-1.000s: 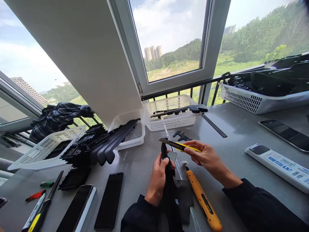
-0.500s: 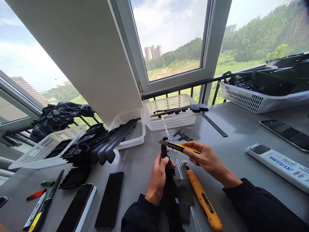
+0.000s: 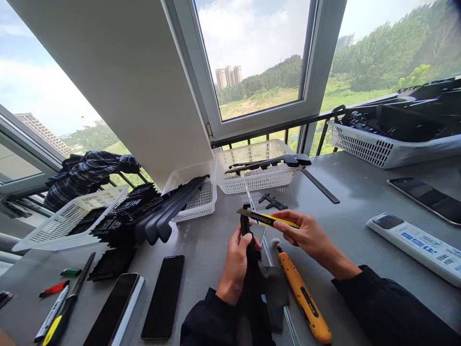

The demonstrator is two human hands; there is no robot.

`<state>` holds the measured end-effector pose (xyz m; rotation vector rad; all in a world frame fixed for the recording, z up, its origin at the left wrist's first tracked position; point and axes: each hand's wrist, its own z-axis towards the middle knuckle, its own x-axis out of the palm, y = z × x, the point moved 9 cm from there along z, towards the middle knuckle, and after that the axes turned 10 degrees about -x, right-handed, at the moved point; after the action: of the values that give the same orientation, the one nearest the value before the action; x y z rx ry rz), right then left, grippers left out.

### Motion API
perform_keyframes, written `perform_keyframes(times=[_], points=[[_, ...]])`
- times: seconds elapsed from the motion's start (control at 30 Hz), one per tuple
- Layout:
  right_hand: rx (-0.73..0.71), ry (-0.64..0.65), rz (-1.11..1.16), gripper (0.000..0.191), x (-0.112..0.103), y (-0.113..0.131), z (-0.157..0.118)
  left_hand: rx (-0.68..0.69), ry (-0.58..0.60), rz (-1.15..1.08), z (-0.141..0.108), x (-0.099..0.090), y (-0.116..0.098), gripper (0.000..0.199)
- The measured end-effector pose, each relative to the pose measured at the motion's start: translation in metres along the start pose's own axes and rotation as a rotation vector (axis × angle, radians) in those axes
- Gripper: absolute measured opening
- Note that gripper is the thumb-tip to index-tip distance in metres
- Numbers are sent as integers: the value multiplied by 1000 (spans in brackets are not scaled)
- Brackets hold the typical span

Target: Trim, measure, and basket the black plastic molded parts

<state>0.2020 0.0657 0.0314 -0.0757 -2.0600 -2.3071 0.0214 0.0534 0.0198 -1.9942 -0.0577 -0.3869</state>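
Note:
My left hand (image 3: 237, 259) is wrapped round a long black plastic part (image 3: 254, 283), thumb on top, with the part's narrow end pointing away from me. In my right hand (image 3: 306, 235) is a yellow and black utility knife (image 3: 268, 220). Its blade lies across the upper tip of the black part; whether it touches is hard to tell. Just right of the part, an orange-handled tool (image 3: 304, 298) rests on the table beside a dark cloth-like piece (image 3: 275, 293). Black calipers (image 3: 272, 202) lie beyond my hands.
White baskets (image 3: 255, 182) with black parts line the back. Two phones (image 3: 163, 298) (image 3: 111, 312), a file (image 3: 74, 298), a marker (image 3: 52, 312) and lighters (image 3: 54, 289) lie left. At right are a white device (image 3: 414, 247) and another phone-like object (image 3: 427, 197).

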Motion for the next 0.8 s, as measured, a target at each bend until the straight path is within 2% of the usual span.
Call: perform_keyframes(times=[0.23, 0.53, 0.63, 0.8], points=[[13, -8, 12, 62, -1, -1, 0, 7, -2, 14, 0, 0, -1, 57], [-2, 70, -25, 60, 3, -3, 1, 28, 10, 26, 1, 0, 0, 55], [-54, 87, -107, 55, 3, 2, 1, 27, 9, 28, 2, -1, 0, 55], [-195, 69, -386, 42, 1, 18, 0, 20, 8, 32, 1, -1, 0, 56]])
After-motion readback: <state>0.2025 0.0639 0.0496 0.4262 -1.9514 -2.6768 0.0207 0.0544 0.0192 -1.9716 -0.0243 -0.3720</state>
